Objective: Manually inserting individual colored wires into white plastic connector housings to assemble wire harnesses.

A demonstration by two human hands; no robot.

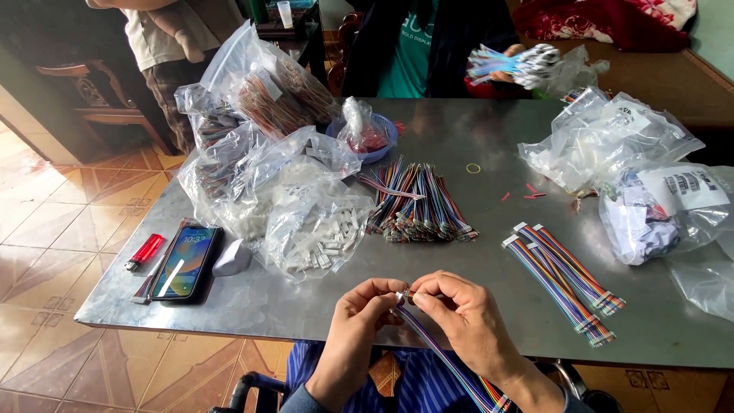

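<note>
At lower centre, a light, limp multicoloured ribbon cable (447,359) is pinched at its small connector end by left hand (365,310) and right hand (459,310); that rigid end appears the soundest grip.

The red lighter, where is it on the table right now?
In the head view, the red lighter lies near the table's left edge, just left of the smartphone, well left of both hands.
</note>
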